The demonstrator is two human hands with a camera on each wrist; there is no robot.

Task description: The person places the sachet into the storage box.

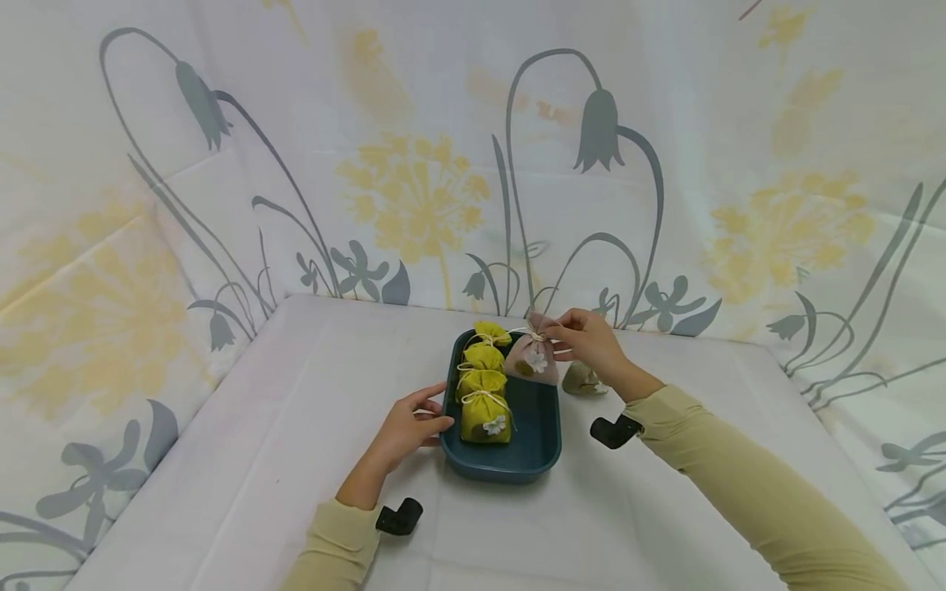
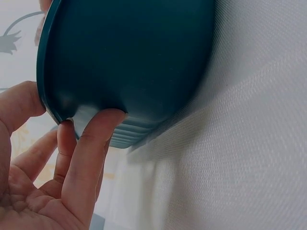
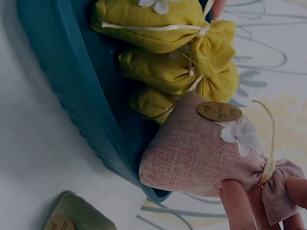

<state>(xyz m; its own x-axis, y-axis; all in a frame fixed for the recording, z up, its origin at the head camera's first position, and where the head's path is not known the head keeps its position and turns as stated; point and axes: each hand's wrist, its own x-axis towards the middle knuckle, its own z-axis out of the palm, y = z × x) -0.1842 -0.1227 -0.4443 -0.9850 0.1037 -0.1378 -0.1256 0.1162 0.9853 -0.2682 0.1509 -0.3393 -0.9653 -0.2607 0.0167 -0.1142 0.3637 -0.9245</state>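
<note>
My left hand pinches the left rim of a dark teal plastic basket, thumb at the rim and fingers against the ribbed outer wall in the left wrist view. Over the basket's far right corner, my right hand holds a pink cloth sachet by its tied neck. That sachet bears a white flower and an oval gold label. Several yellow drawstring sachets stand in a row along the basket's left side. A grey-green sachet lies on the table, just right of the basket.
White cloth covers the table. Behind it hangs a flower-printed curtain, which also runs along both sides. A black camera mount sits at the left wrist, and another black mount at the right.
</note>
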